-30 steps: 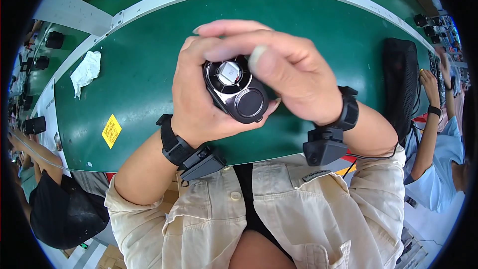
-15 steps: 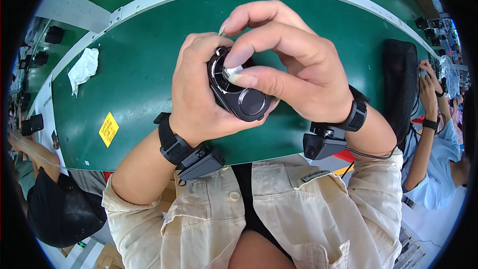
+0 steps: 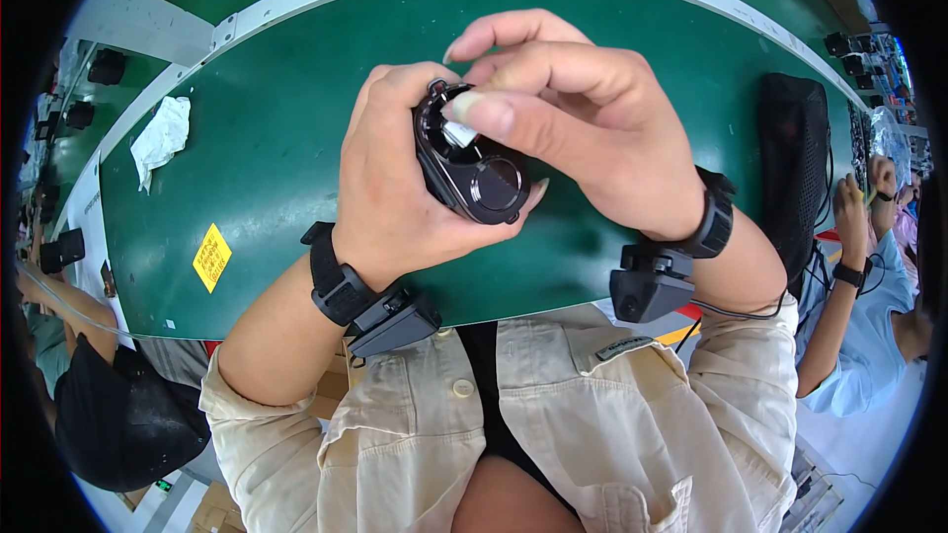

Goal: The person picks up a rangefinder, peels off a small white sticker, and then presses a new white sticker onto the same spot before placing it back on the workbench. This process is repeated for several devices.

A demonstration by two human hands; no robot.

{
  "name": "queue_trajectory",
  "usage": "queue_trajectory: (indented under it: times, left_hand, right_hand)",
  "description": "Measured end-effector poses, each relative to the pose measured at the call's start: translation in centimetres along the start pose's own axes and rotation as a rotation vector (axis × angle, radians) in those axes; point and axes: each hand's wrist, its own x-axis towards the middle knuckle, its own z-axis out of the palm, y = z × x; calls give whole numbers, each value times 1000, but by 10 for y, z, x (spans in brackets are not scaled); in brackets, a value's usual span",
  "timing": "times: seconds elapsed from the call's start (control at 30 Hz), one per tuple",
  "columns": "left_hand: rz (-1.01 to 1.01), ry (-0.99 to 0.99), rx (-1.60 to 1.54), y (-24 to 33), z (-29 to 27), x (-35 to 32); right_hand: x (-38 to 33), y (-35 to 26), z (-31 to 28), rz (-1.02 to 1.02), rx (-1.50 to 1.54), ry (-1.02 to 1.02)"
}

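Observation:
My left hand wraps around a glossy black device, an oval body with a round dark disc at its near end and an open round hollow at its far end. A small white piece, like folded cloth or paper, shows inside the hollow. Over that opening my right hand has its thumb and forefinger pinched together on the white piece. The right hand's other fingers curl above, and the thumb hides part of the opening. The device is held up above the green table.
A crumpled white sheet and a yellow printed note lie on the left. A black mesh pouch lies at the right edge. Black camera units with cables are strapped to both my wrists. Other people sit on both sides.
My right thumb has shifted up and left over the hollow, exposing more of the white piece. The device has tilted slightly and moved up a little. A co-worker's hands at right have moved.

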Motion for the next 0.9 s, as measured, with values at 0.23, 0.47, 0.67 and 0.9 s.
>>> queue_trajectory:
  times: [0.23, 0.47, 0.67, 0.9]
  left_hand:
    - [-13, -7, -11, -1, 0, -1]
    - [58, 29, 10, -2, -1, 0]
    - [9, -41, 96, 1, -3, -5]
    - [-19, 33, -24, -2, 2, -6]
  right_hand:
    - [-1, 9, 11, 2, 112, 54]
    - [6, 8, 15, 129, 307, 34]
    - [3, 13, 22, 217, 508, -97]
    - [7, 14, 16, 240, 609, -172]
